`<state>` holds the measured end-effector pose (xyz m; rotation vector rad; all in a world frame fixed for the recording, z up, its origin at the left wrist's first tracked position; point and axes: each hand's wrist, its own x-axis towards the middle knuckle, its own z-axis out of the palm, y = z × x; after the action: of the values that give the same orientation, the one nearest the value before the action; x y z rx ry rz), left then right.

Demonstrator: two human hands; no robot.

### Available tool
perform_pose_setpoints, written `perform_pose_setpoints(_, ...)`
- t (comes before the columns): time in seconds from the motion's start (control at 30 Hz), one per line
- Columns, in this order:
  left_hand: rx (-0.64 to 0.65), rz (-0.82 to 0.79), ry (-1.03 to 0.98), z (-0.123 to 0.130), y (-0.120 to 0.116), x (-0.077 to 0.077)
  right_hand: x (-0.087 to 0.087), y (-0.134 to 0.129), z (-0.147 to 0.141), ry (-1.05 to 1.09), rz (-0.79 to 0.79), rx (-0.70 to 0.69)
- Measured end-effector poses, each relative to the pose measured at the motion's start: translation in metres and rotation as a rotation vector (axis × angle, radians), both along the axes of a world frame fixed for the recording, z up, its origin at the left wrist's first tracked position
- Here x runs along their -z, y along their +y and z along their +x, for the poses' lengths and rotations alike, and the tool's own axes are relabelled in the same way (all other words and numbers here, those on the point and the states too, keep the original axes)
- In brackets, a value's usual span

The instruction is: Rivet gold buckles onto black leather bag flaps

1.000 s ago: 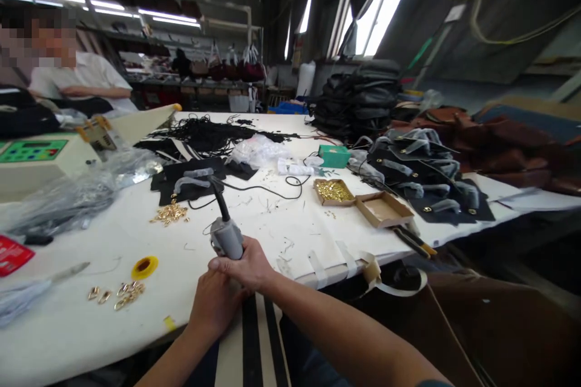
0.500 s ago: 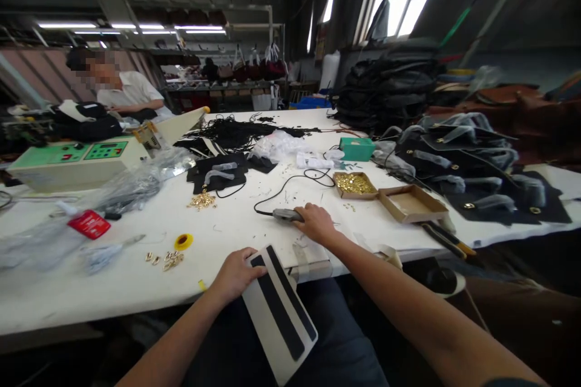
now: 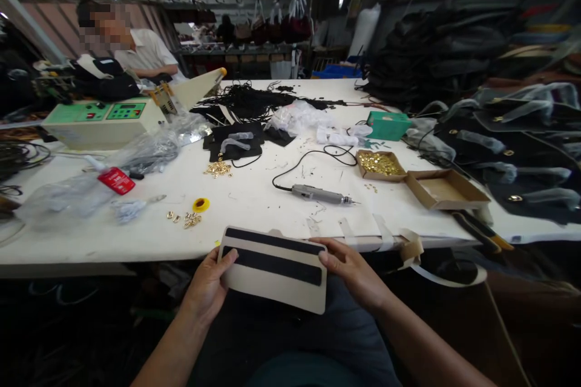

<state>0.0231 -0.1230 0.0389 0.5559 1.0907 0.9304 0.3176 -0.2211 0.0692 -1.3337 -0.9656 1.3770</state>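
Observation:
Between my hands, above my lap at the table's front edge, is a flat off-white panel (image 3: 276,291) with rounded corners and two black strips across it. My left hand (image 3: 209,281) is closed on its left end, thumb on the front face. At the upper right corner, my right hand (image 3: 351,269) pinches the panel. A grey electric screwdriver (image 3: 320,194) with a black cord lies on the table beyond the panel, its bit pointing right. Small gold metal fittings (image 3: 192,221) and a yellow tape roll (image 3: 201,204) lie to the left.
A cardboard tray of gold pieces (image 3: 380,163), another cardboard tray (image 3: 447,188) and yellow-handled pliers (image 3: 483,233) sit at the right. Black pieces with wrapped handles (image 3: 535,163) pile beyond. A red bottle (image 3: 117,180) and a green-topped machine (image 3: 106,121) are left, near a seated person (image 3: 147,51).
My right hand has let go of the electric screwdriver, which now lies on the table, and has taken the panel's right end. The panel has turned from steeply slanted to nearly level.

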Motion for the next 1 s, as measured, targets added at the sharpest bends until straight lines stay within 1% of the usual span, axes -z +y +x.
perform_pose_setpoints(0.1,-0.017,-0.012,0.025,-0.004,-0.014,0.01,-0.001,-0.008,-0.021,0.192,-0.072,0.063)
perform_pose_setpoints(0.17,-0.028,0.06,0.126,-0.008,-0.022,0.015,-0.005,-0.005,-0.03,0.259,-0.108,0.115)
perform_pose_setpoints(0.23,-0.06,0.212,0.339,-0.014,-0.029,0.019,-0.013,0.002,-0.036,0.286,-0.132,0.149)
perform_pose_setpoints(0.3,-0.084,0.426,0.59,-0.02,-0.037,0.017,-0.023,0.01,-0.041,0.272,-0.151,0.136)
perform_pose_setpoints(0.37,-0.062,0.67,0.78,-0.026,-0.048,0.009,-0.035,0.018,-0.047,0.212,-0.161,0.042)
perform_pose_setpoints(0.4,-0.031,0.794,0.835,-0.027,-0.053,0.003,-0.042,0.022,-0.051,0.168,-0.152,-0.033)
perform_pose_setpoints(0.47,0.051,0.992,0.888,-0.027,-0.061,-0.01,-0.057,0.031,-0.062,0.061,-0.113,-0.231)
perform_pose_setpoints(0.5,0.089,1.045,0.884,-0.026,-0.063,-0.017,-0.064,0.036,-0.068,0.002,-0.086,-0.342)
perform_pose_setpoints(0.53,0.124,1.066,0.863,-0.025,-0.063,-0.023,-0.072,0.041,-0.076,-0.058,-0.051,-0.447)
perform_pose_setpoints(0.6,0.181,1.009,0.786,-0.024,-0.059,-0.03,-0.085,0.053,-0.092,-0.17,0.046,-0.608)
perform_pose_setpoints(0.67,0.232,0.858,0.69,-0.025,-0.054,-0.032,-0.093,0.067,-0.108,-0.234,0.123,-0.684)
perform_pose_setpoints(0.7,0.232,0.785,0.657,-0.027,-0.052,-0.031,-0.094,0.075,-0.116,-0.238,0.137,-0.699)
perform_pose_setpoints(0.73,0.205,0.734,0.644,-0.03,-0.05,-0.029,-0.094,0.083,-0.122,-0.225,0.13,-0.701)
perform_pose_setpoints(0.77,0.15,0.713,0.653,-0.034,-0.049,-0.026,-0.092,0.092,-0.129,-0.2,0.106,-0.694)
perform_pose_setpoints(0.8,0.079,0.726,0.681,-0.039,-0.049,-0.023,-0.089,0.101,-0.136,-0.166,0.073,-0.674)
perform_pose_setpoints(0.87,-0.044,0.825,0.75,-0.048,-0.05,-0.015,-0.08,0.118,-0.15,-0.083,0.0,-0.6)
perform_pose_setpoints(0.93,-0.062,0.938,0.789,-0.058,-0.051,-0.008,-0.068,0.134,-0.166,0.032,-0.104,-0.513)
perform_pose_setpoints(1.0,-0.023,0.999,0.812,-0.066,-0.05,-0.001,-0.056,0.147,-0.182,0.152,-0.211,-0.44)
